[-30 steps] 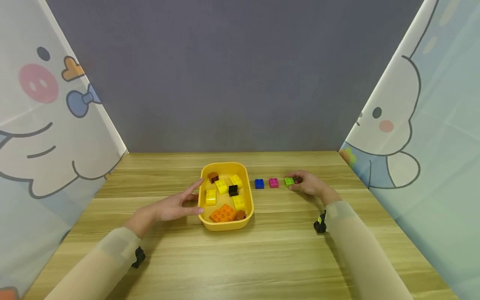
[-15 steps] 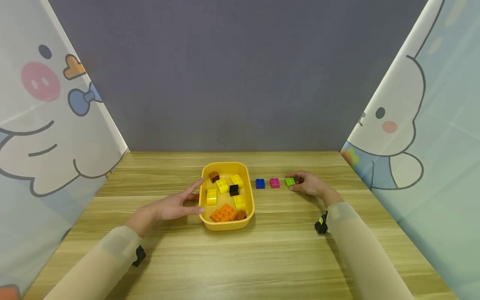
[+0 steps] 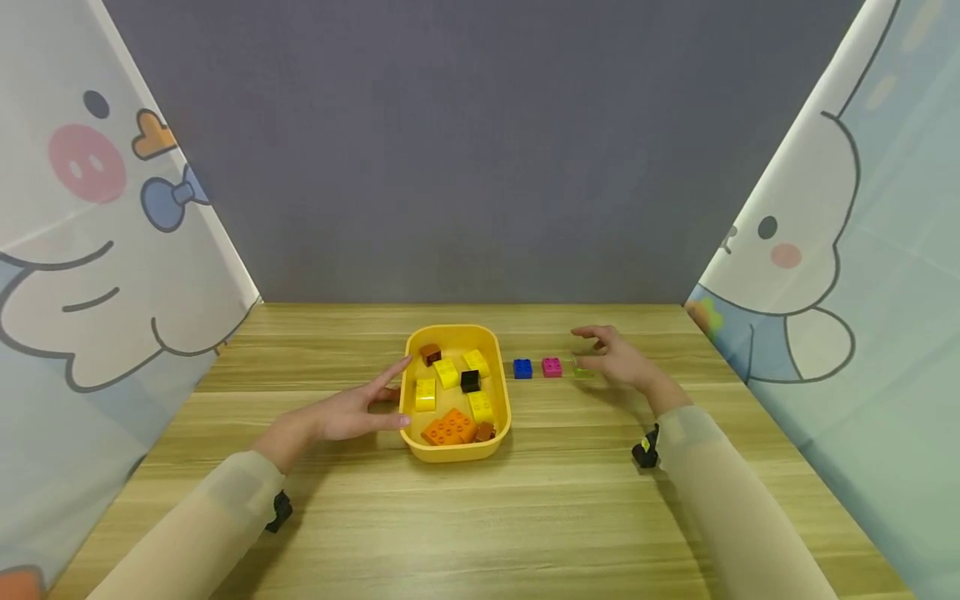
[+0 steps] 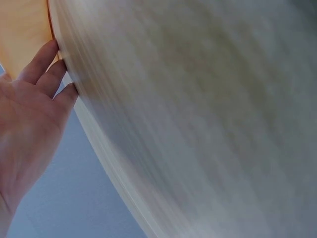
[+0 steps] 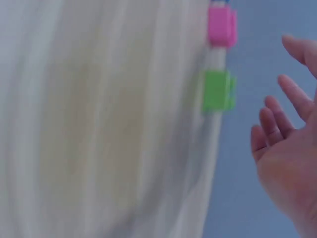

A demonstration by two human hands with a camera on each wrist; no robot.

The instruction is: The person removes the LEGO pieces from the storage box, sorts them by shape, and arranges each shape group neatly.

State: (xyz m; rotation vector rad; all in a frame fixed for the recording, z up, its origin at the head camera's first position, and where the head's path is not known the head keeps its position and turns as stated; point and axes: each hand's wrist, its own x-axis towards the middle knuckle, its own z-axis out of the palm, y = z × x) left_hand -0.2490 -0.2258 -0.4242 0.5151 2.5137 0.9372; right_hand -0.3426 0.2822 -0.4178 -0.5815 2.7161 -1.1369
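Observation:
A yellow tray (image 3: 455, 454) stands on the table with yellow bricks, a black brick (image 3: 470, 381), an orange brick (image 3: 450, 427) and brown bricks inside. My left hand (image 3: 341, 415) touches its left side, thumb and fingers spread; the left wrist view shows the fingertips against the tray wall (image 4: 25, 29). Right of the tray, a blue brick (image 3: 522, 368), a pink brick (image 3: 552, 367) and a green brick (image 3: 582, 372) lie in a row. Just above the green brick, my right hand (image 3: 624, 364) holds nothing. In the right wrist view that hand is apart from the green brick (image 5: 217, 90).
The wooden table (image 3: 480, 525) ends at a dark grey panel (image 3: 465, 167) behind. Printed cloth walls with cartoon animals (image 3: 67, 225) flank it on both sides.
My right hand has let go of the green brick and risen off it, fingers spreading. The brick stays at the row's right end. My left hand keeps its place at the tray.

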